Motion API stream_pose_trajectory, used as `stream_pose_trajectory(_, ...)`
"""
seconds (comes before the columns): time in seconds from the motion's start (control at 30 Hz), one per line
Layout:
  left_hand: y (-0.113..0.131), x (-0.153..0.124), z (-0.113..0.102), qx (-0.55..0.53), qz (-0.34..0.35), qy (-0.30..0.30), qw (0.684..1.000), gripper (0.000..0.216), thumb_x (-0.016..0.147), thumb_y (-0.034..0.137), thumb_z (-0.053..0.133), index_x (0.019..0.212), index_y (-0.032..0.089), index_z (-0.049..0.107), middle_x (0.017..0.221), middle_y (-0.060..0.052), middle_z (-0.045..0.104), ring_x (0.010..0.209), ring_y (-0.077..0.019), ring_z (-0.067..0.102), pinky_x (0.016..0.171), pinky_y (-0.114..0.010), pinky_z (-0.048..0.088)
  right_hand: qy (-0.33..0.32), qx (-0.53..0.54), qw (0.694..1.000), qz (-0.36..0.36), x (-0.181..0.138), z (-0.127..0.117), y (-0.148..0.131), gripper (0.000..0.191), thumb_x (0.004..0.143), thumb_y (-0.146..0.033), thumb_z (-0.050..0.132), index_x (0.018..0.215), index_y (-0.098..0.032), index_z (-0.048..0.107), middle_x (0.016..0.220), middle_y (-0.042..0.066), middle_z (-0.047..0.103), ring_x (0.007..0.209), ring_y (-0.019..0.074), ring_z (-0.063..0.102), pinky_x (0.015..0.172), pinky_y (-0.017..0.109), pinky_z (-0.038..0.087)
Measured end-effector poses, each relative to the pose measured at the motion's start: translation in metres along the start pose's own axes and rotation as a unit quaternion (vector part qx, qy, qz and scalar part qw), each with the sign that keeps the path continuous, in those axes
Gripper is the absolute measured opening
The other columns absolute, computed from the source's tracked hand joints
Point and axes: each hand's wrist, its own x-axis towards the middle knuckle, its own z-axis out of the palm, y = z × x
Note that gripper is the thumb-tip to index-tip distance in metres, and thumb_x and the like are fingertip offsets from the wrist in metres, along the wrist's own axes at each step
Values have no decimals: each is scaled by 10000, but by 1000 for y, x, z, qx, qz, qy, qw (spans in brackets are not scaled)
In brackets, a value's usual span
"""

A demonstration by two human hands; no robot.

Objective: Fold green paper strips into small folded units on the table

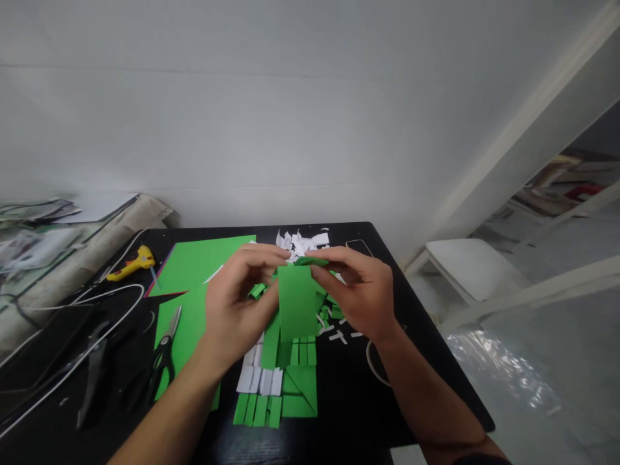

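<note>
Both hands hold one green paper piece (296, 302) upright above a black table (416, 361). My left hand (237, 303) pinches its top left edge and my right hand (358, 290) pinches its top right, where the paper is folded over. Under the hands lie several green strips (256, 408), white strips (261, 380) and a folded green square (300, 391). A large green sheet (198, 265) lies flat to the left.
Black-handled scissors (162, 358) lie on the green sheet's left part. A yellow glue gun (133, 263) and white cables (87, 303) are at the far left, pliers (92, 378) nearer. White paper scraps (303, 242) pile behind the hands. A white chair (472, 268) stands right.
</note>
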Motion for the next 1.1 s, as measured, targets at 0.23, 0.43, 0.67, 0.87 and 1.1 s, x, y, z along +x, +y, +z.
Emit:
stream_pose_trajectory(0.23,-1,2,3,-46,-84,47,994,232,875,209,872,1068,252,749,1050,-43,769,816,-160,710,661,-292,579,-11,58,997,46,-2,3,-4,202,950,-201,801,1121,-303,836,1028,0,845,941,193,816,842,338,718)
stream_pose_trajectory(0.43,0,7,4,-18,-92,84,992,167,844,266,899,919,230,753,827,2,729,735,-134,666,648,-248,548,-6,85,995,59,-2,5,-4,147,950,-218,793,1089,-263,796,1034,20,824,976,193,809,905,343,706)
stream_pose_trajectory(0.67,0,9,6,-36,-127,96,987,213,842,229,878,1017,233,758,752,21,752,638,-128,688,580,-229,537,-11,105,991,81,0,5,-7,110,936,-217,796,1037,-258,804,989,25,819,953,194,802,879,337,691)
stream_pose_trajectory(0.87,-2,8,5,-29,-122,69,990,277,820,271,924,1043,247,763,740,20,743,620,-138,688,555,-245,538,-37,149,981,121,1,4,-12,124,949,-251,778,1067,-268,813,1017,21,848,967,195,826,858,321,705)
stream_pose_trajectory(1.1,-10,2,2,-5,-98,40,994,236,867,198,862,1077,276,788,924,-20,770,797,-174,726,694,-307,599,-37,147,979,136,2,4,-8,82,937,-279,802,1012,-272,833,892,3,839,831,171,808,702,281,669)
